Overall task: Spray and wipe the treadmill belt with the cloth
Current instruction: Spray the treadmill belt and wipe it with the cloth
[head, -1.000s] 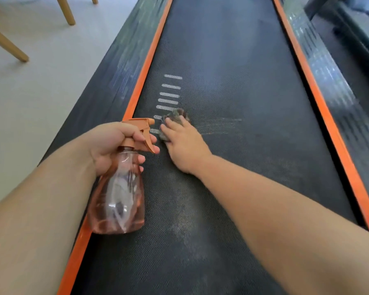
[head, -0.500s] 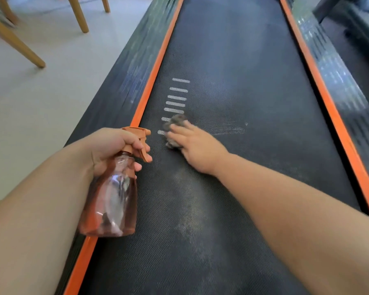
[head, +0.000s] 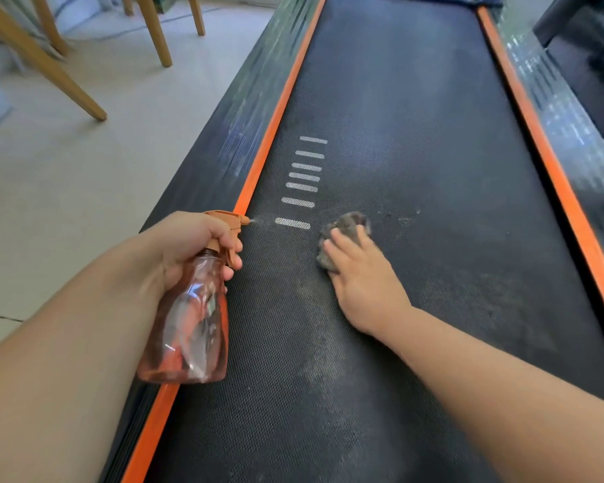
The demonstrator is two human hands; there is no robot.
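My left grip curling round spray bottle, spraying; my right grip, fingers flat, pressing cloth on belt. Risk: mist landing left of cloth, drying unwiped.

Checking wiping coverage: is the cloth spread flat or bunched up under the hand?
Bunched up. The grey cloth shows as a crumpled wad on the belt, pressed under the right hand.

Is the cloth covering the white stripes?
No, the cloth lies under the right hand, to the right of the stripes, with bare belt between them.
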